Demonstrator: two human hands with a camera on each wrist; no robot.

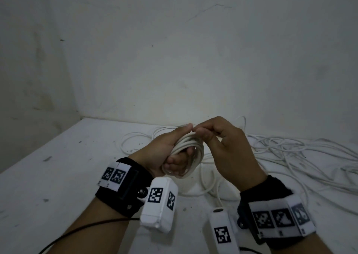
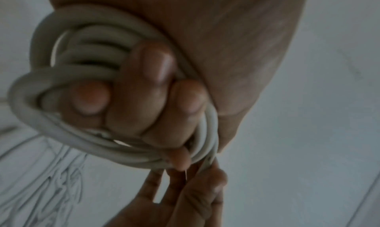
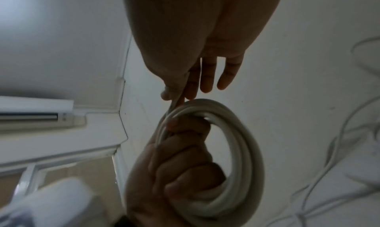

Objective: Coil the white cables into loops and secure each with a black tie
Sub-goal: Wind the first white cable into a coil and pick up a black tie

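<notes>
Here the left hand (image 1: 170,149) grips the coiled white cable (image 1: 195,149), the right hand (image 1: 222,147) pinching its end at the top

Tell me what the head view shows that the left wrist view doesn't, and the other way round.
Only the head view shows both wrist bands, the table and the loose cables spread on its right. Only the left wrist view shows the left hand's fingers curled through the coil from the inside. Both show the left hand gripping the coiled white cable and the right hand pinching at its top.
</notes>
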